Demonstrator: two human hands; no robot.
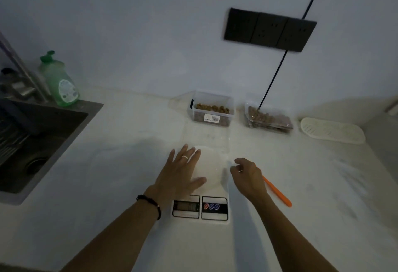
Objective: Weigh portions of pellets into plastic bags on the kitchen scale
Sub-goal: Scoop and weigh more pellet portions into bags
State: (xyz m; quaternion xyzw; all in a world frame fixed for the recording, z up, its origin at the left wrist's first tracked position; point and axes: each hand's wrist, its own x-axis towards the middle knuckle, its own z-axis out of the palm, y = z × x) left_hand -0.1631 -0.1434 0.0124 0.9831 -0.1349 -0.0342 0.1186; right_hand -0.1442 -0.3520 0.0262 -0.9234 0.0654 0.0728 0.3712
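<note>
A white kitchen scale [214, 207] sits on the counter in front of me, its display and buttons facing me. A clear plastic bag [206, 137] lies flat over its round platform and reaches toward the back. My left hand [181, 172] rests flat on the bag's left side, fingers spread. My right hand [247, 174] pinches the bag's right edge between thumb and fingers. Behind the scale stands a clear tub of brown pellets [212, 110]. To the right of the tub lies a stack of filled pellet bags [269, 119].
An orange utensil [277, 192] lies on the counter by my right wrist. A sink [32, 142] and a green soap bottle [60, 82] are at the left. A white perforated mat [331, 130] lies at the far right. A black cable [273, 77] hangs below the wall sockets [269, 29].
</note>
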